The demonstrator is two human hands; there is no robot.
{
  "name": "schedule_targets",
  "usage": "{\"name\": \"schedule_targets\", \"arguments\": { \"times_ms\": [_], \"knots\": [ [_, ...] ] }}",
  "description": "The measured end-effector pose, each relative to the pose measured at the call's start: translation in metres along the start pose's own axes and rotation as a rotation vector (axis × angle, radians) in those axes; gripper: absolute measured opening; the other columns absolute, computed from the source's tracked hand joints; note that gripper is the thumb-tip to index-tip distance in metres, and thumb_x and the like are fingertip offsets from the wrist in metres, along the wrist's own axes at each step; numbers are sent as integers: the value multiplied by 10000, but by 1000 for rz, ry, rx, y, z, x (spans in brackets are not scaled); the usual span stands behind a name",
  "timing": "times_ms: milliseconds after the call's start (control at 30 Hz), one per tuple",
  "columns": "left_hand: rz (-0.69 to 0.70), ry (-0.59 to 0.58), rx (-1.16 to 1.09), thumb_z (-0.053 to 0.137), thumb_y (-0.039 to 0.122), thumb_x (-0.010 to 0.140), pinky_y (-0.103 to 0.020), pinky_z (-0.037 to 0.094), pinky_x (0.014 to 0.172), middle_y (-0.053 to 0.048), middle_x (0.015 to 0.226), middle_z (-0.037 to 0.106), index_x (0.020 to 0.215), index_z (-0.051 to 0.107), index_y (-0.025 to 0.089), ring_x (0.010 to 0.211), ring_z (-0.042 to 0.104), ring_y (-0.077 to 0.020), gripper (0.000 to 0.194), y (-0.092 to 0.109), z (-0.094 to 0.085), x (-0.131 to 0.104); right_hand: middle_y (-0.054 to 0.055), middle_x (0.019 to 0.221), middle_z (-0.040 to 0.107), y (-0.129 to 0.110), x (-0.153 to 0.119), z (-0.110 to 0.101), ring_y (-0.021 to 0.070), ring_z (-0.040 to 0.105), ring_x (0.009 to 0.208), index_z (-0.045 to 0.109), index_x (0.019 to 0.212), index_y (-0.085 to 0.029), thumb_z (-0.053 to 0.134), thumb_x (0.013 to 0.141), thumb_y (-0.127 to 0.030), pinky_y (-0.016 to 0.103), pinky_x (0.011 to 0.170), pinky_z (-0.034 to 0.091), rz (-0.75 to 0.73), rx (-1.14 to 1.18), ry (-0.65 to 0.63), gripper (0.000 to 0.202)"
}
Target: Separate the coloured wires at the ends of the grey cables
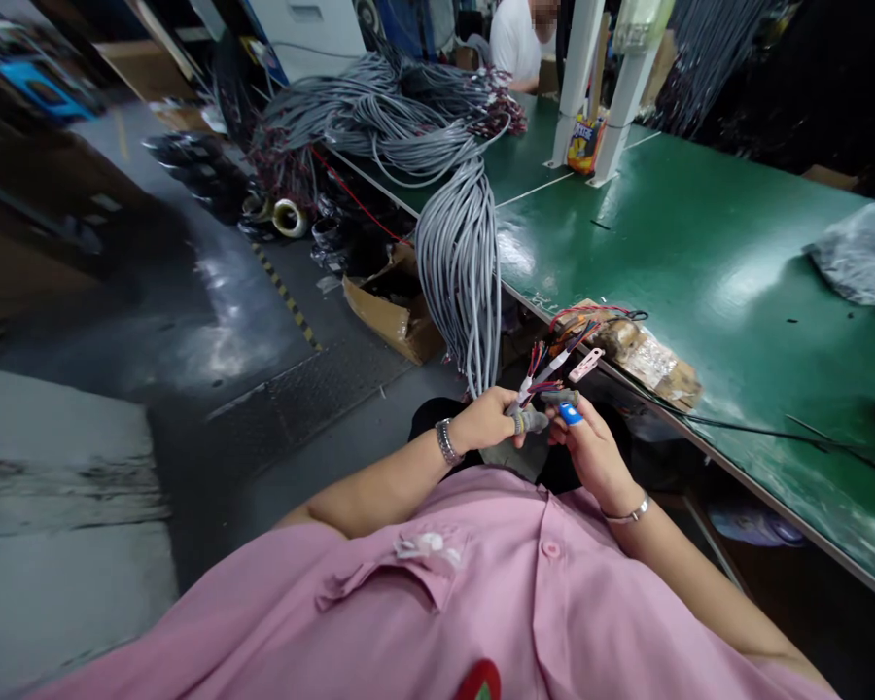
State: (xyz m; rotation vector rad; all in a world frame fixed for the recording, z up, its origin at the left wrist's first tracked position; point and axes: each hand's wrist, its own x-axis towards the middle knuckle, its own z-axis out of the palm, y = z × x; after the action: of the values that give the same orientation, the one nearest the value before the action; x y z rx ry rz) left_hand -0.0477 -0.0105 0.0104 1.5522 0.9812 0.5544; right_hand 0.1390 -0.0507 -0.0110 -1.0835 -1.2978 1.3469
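In front of my lap, my left hand (492, 418) is closed around grey cables (521, 399) near their stripped ends. Thin red, blue and dark wires (536, 360) fan out from the grey jackets above the fingers. My right hand (590, 447) is pinched beside it, with grey finger covers and a blue wrap on the thumb. Its fingertips meet the ends of some coloured wires; the exact grip is partly hidden. A thick bundle of grey cables (459, 262) hangs over the table edge just beyond my left hand. A pale pink clip-like piece (587, 365) lies just above my right hand.
A green table (700, 243) runs along the right. At its edge sits a taped brown block (642, 355) with wires. More grey cables (379, 107) are heaped at the back. An open cardboard box (398, 311) stands below. Another person (514, 44) is behind the table.
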Motion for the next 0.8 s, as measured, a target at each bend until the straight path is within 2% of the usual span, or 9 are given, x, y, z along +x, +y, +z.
{"name": "schedule_targets", "arguments": {
  "times_ms": [133,233,300,400,533,600,667,800],
  "knots": [
    [-48,23,-30,662,266,751,-197,416,484,-8,558,643,677,648,134,480,572,-108,152,-14,6,1,27,875,634,-3,8,7,160,559,731,628,1004,-230,681,818,-394,275,633,478,-39,-54,-7,253],
    [-40,43,-36,660,177,710,-196,438,484,5,589,647,741,653,137,506,609,-123,51,-17,10,1,13,768,629,-5,14,12,159,550,691,635,859,-212,711,784,-327,283,638,468,-89,-130,24,157],
    [5,69,-42,687,190,709,-194,450,502,-4,615,662,751,656,134,531,618,-123,77,-15,12,-1,13,771,641,-6,16,12,156,549,683,641,842,-208,706,780,-316,283,636,461,-70,-97,67,140],
    [51,133,-154,729,309,736,-211,489,548,-41,660,689,771,663,120,563,627,-126,203,-9,13,-4,-9,725,620,-5,16,10,130,512,619,641,834,-206,726,754,-341,259,580,426,73,88,124,179],
    [25,218,-279,747,434,734,-220,494,514,-45,630,669,782,647,114,522,609,-121,339,-6,16,-4,-83,524,425,-2,16,9,82,352,481,601,767,-205,742,729,-345,229,513,358,279,376,117,202],
    [-2,220,-279,761,449,718,-208,473,484,-27,588,647,769,633,117,485,586,-108,359,-6,17,-2,-79,537,437,-2,17,9,80,357,492,617,780,-201,744,727,-336,225,517,356,278,383,119,194],
    [-14,211,-285,768,454,708,-203,464,475,-18,578,638,759,631,120,477,576,-101,364,-8,18,0,-45,628,540,-3,17,9,92,428,550,652,823,-197,754,719,-327,225,531,367,215,296,138,195],
    [43,262,-327,779,434,698,-196,459,489,-11,608,635,718,647,125,514,575,-93,337,-11,16,3,-7,753,634,-5,16,7,120,508,643,682,831,-206,752,731,-338,231,554,390,105,142,120,179]
  ]
}}
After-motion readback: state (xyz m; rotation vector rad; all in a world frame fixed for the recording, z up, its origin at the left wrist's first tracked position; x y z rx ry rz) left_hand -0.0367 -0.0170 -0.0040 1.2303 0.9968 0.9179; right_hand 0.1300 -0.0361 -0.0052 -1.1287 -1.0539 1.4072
